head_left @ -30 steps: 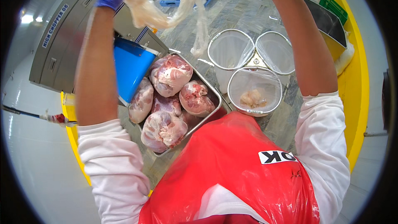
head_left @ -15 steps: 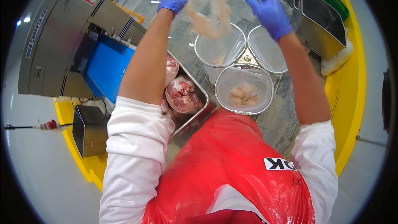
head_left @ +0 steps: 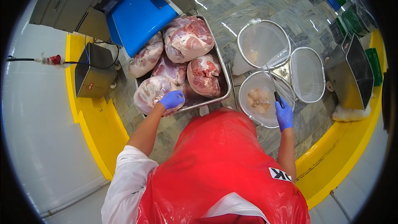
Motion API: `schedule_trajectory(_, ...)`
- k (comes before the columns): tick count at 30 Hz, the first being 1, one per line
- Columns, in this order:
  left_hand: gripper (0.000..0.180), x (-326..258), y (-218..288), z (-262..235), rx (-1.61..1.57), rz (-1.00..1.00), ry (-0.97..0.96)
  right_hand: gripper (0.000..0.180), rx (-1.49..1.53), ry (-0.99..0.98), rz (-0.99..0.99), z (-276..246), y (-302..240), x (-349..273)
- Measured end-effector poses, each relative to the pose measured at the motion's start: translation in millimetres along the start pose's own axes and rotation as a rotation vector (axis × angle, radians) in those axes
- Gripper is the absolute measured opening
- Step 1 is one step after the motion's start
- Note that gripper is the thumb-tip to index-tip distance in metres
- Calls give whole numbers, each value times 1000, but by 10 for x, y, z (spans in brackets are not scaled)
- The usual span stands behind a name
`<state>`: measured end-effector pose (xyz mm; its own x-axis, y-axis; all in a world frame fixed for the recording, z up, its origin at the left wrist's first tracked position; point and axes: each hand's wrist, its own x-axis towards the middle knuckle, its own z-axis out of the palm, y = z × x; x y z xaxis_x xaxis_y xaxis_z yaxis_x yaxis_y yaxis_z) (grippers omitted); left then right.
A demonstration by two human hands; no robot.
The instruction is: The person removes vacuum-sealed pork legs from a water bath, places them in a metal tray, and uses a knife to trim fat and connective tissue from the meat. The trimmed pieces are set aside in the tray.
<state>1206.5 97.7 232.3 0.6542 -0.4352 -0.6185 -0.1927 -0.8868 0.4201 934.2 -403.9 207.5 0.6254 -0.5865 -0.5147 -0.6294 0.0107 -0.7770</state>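
Note:
My left hand, in a blue glove, grips the nearest large cut of raw meat at the front left of a metal tray. Several more pink cuts fill the tray. My right hand, also gloved, is shut on a knife whose thin blade points away over a round bag-lined bin holding pale meat trimmings. I wear a red apron and white sleeves.
Two more round bag-lined bins stand beyond the near one. A blue board sits on a steel machine at upper left, a small metal box on the yellow kerb, a steel bin at right.
Both hands dropped from holding a pale strip of trimmings up over the bins. The left hand now grips a meat cut in the tray; the right holds a knife over the near bin.

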Motion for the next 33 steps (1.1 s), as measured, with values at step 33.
schedule_trajectory(33, 27, 1859, 1527, -708, -831, 288, 13, 28, 346, 413, 105, 974, -392, -312)
